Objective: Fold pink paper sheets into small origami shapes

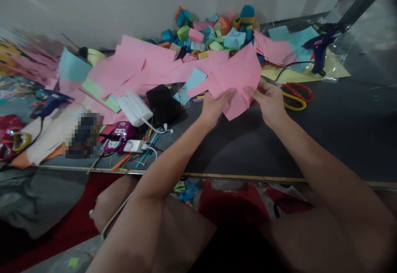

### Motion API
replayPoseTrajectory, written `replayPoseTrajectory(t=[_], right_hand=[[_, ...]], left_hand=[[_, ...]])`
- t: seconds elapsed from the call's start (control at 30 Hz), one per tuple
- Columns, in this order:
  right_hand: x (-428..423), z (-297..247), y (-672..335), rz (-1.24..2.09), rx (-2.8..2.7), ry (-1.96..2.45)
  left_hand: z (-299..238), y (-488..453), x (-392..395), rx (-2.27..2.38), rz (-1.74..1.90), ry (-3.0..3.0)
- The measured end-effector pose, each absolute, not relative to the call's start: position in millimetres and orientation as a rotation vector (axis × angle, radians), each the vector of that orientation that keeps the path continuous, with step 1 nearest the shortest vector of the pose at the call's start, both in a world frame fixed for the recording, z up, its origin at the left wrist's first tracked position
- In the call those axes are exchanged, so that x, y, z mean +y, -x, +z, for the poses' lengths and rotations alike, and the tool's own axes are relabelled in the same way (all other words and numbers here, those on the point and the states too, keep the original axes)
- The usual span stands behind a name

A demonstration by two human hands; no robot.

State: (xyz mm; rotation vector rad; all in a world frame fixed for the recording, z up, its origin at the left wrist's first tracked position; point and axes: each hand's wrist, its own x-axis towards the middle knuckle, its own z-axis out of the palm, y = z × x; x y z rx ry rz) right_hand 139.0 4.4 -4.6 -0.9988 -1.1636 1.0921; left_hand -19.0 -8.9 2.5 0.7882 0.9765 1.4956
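Note:
Both hands hold a creased sheet of pink paper above the dark table. My left hand pinches its lower left side, thumb on top. At its right side, my right hand grips the paper between thumb and fingers. Scissors with red and yellow handles lie just beyond my right hand, their blades partly hidden behind it. Behind the held sheet, more pink paper sheets are spread over the table, with a small light blue piece of paper near my left hand.
Folded coloured paper pieces are heaped against the wall. One blue glue gun stands at right, another glue gun lies at left. A white power bank, black phone and purple power strip with cables sit left of my arms.

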Motion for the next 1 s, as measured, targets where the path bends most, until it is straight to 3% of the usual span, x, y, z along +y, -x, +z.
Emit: replayPoseTrajectory(t=[0.7, 1.0], right_hand=[[-2, -8, -130, 0.942, -1.177, 1.073], [-9, -9, -124, 0.903, -1.235, 1.111]], left_hand=[[-10, 19, -13, 1.099, 1.537, -1.033], [-1, 6, -20, 1.041, 1.623, -0.824]])
